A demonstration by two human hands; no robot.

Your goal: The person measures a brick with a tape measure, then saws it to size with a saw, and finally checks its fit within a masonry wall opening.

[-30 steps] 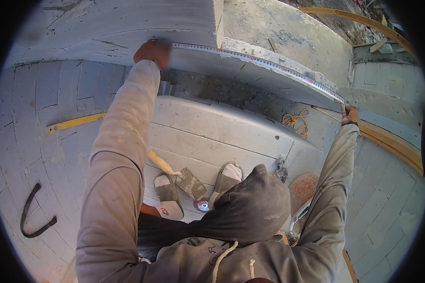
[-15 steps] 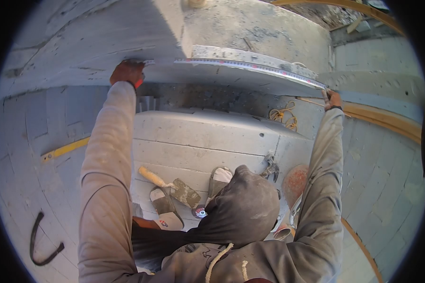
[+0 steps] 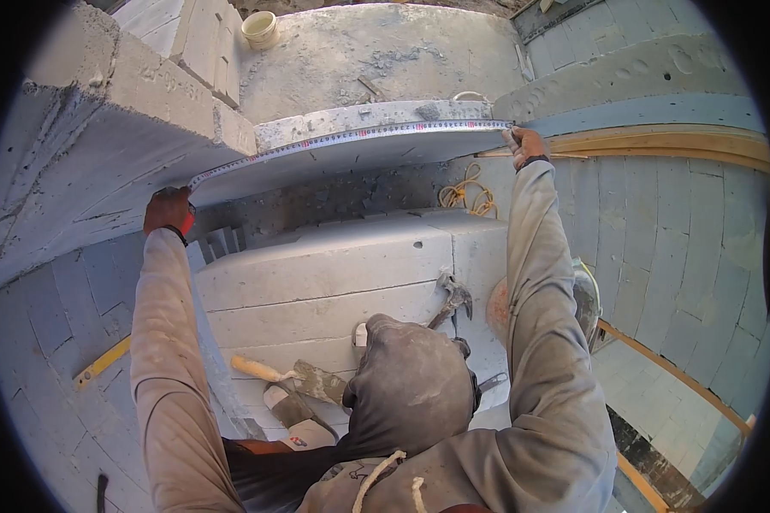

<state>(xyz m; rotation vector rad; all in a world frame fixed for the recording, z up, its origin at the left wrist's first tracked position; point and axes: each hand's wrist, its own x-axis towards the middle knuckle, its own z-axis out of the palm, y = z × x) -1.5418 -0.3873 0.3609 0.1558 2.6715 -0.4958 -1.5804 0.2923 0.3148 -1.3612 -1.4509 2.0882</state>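
Note:
A white tape measure blade point(image 3: 364, 133) with dark and red marks stretches between my two hands, along the front edge of a pale block ledge point(image 3: 376, 113). My left hand point(image 3: 169, 210) is closed around the tape's left end, low against the block wall; something red shows at its palm, partly hidden. At the ledge's right end, my right hand point(image 3: 529, 147) pinches the other end of the tape by the wall corner. The blade bends downward near my left hand.
Below are a trowel point(image 3: 269, 369), a claw hammer point(image 3: 453, 299), a yellow level point(image 3: 103, 362) and a coil of yellow cord point(image 3: 469, 195). A bucket point(image 3: 260, 31) stands on the slab behind. Wooden boards point(image 3: 659, 145) run along the right wall.
My view has shifted, bringing the bucket and left wall corner into sight. The tape's left part now bends down to my left hand, which sits lower. Both hands keep their grip.

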